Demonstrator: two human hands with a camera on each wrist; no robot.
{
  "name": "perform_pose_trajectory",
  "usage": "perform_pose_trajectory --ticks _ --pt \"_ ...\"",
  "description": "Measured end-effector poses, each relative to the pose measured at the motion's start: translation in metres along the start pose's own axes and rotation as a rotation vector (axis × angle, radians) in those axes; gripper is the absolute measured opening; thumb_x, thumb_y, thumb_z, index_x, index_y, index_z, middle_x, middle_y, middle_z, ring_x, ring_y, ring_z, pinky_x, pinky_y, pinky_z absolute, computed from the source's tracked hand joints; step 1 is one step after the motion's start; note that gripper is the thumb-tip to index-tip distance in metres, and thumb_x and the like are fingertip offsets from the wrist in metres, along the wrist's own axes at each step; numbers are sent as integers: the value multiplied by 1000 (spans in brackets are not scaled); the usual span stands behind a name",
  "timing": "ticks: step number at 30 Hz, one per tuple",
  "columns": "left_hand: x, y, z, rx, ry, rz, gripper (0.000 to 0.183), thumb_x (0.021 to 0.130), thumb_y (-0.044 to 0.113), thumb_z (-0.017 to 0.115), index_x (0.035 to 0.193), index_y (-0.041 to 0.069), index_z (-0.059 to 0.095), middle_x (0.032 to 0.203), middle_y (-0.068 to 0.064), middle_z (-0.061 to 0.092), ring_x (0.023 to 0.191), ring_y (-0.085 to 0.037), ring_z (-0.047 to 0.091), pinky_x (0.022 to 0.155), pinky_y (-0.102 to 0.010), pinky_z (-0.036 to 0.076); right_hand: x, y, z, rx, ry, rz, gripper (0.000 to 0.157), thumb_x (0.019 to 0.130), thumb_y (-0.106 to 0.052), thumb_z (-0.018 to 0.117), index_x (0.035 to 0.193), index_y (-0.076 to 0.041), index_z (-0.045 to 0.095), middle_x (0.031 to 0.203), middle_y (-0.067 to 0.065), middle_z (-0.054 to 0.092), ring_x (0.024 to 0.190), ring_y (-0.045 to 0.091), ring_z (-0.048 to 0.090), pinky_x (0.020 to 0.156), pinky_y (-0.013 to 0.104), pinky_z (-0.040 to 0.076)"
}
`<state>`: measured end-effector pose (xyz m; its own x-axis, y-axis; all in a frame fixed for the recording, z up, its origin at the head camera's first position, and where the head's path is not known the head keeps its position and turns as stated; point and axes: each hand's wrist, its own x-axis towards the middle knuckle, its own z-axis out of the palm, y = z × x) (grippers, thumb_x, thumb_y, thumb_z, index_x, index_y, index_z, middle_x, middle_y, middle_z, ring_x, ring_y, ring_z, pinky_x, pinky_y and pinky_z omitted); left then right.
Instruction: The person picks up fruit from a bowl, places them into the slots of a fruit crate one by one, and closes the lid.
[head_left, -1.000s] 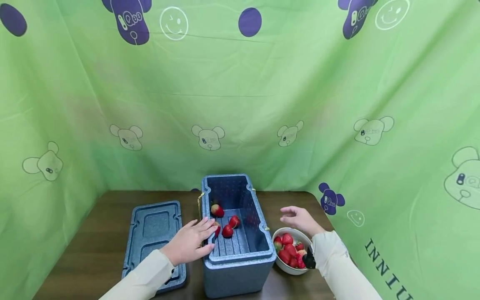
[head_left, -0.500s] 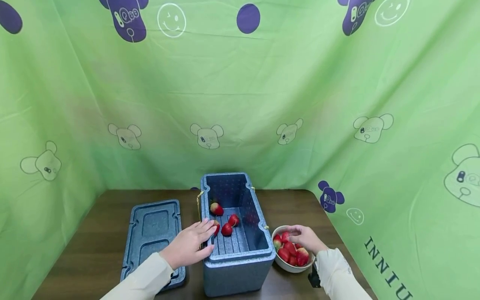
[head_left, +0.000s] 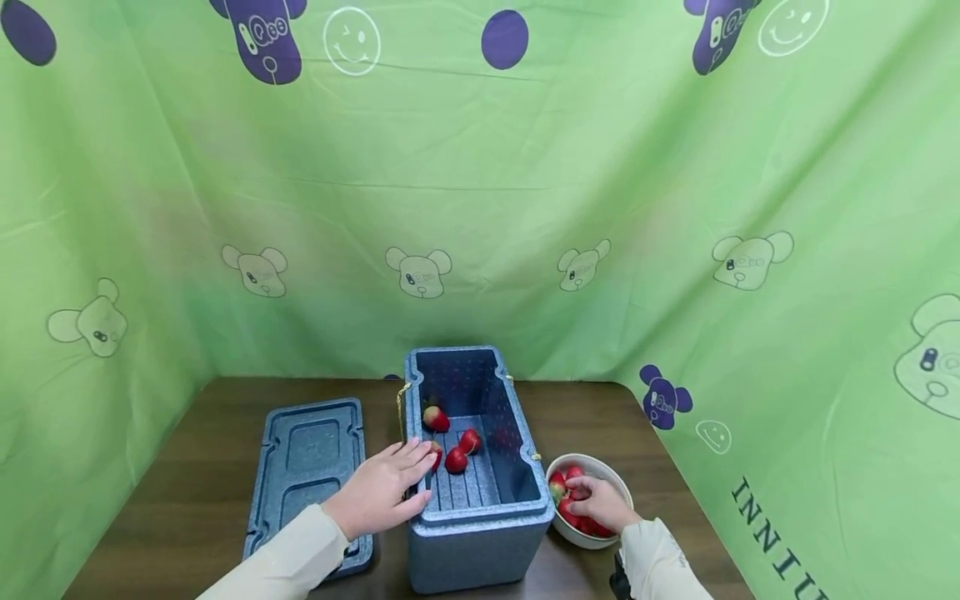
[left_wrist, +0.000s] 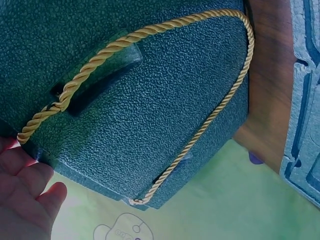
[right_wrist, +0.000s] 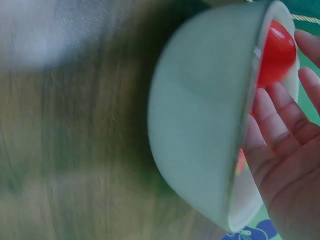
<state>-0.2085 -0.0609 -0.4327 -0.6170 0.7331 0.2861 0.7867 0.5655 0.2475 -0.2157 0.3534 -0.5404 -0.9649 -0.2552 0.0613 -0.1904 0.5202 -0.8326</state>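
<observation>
A blue foam box (head_left: 480, 554) stands uncovered, with several strawberries (head_left: 456, 460) on its ribbed floor. My left hand (head_left: 375, 493) rests across its left rim, fingers extended over the edge beside one strawberry. Below that hand, a gold rope handle (left_wrist: 207, 120) loops along the box's side in the left wrist view. To the right of the box is a white bowl (head_left: 624, 492) of strawberries (head_left: 567, 512). My right hand (head_left: 603, 504) reaches into the bowl, thumb apart from the fingers, fingertips at a red strawberry (right_wrist: 276, 54). The hand covers part of the bowl's contents.
The blue lid (head_left: 311, 450) lies flat on the brown wooden table (head_left: 195, 492), left of the box. A green printed cloth (head_left: 480, 217) hangs behind the table and along both sides.
My right hand has come down from above the bowl's far side into it, then shifted nearer over the strawberries. My left hand has stayed on the box rim.
</observation>
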Motion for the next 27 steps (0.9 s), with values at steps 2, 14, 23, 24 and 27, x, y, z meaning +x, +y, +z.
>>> perform_pose_trajectory --ticks 2,14,23,24,27 --pt "0 1 0 -8 -27 -17 51 97 35 49 134 0 54 140 -13 50 131 -29 44 105 -46 36 -4 -18 5 -60 0 80 34 77 -5 71 102 16 61 84 14 68 77 20 63 70 27 51" --pt "-1 1 -2 -13 -22 -23 52 97 36 50 134 0 54 140 -14 50 132 -30 44 105 -47 36 -13 -28 0 -150 -82 80 38 72 -5 72 103 15 62 83 14 68 76 16 61 70 24 49" --pt "-1 1 -3 -20 -50 -39 52 96 35 51 135 1 53 141 -13 48 133 -29 42 106 -47 34 -19 -21 0 -42 -86 128 46 73 0 70 109 23 55 83 17 69 77 23 66 69 23 51" --pt "-1 1 -3 -21 -52 -41 52 96 35 51 135 1 53 141 -13 48 133 -29 41 106 -47 34 -18 -20 0 -52 -88 132 47 72 -2 69 109 23 55 83 16 69 76 21 65 69 23 51" --pt "0 1 -3 -17 -56 -49 52 96 36 51 136 2 53 142 -12 48 134 -28 41 107 -46 34 -15 -19 2 -118 -85 126 47 71 -5 67 109 20 58 78 11 67 71 13 61 66 22 49"
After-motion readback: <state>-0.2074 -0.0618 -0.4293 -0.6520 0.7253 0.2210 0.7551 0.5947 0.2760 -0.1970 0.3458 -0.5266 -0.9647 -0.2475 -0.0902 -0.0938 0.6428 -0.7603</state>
